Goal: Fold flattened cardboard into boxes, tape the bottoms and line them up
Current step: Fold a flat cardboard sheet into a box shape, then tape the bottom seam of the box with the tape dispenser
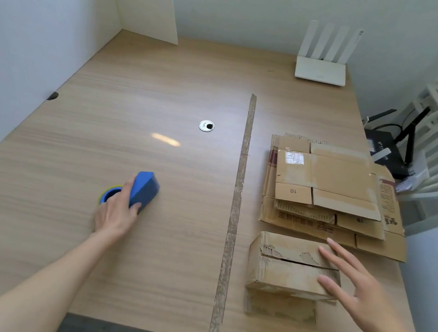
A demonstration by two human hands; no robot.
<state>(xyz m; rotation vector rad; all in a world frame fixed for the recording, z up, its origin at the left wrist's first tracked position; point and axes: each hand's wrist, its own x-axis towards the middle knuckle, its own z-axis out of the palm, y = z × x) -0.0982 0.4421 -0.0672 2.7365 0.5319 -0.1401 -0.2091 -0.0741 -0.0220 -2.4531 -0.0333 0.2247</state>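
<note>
From the head camera, my left hand (117, 212) grips the blue tape dispenser (143, 190) on the left part of the wooden table (148, 240), fingers curled over its body and the thumb underneath. The roll at its rear shows a blue core with a yellow-green rim. The dispenser seems to rest on the tabletop, though I cannot tell for sure whether it touches or sits slightly above.

My right hand (357, 289) is spread open, fingers straight and apart, lying against the right end of the folded cardboard box (285, 267). That box stands near me on the right side of the table, its top flaps closed with a ragged seam running across. Just beyond it, farther away, lies the stack of flattened cardboard (328, 190), several sheets overlapping, one flap marked 10.

A long strip of worn tape (236, 209) runs from far to near along the table, between the dispenser and the box. Left of it sits a round cable grommet (206, 125). A white router (321, 68) with upright antennas stands at the far right.
</note>
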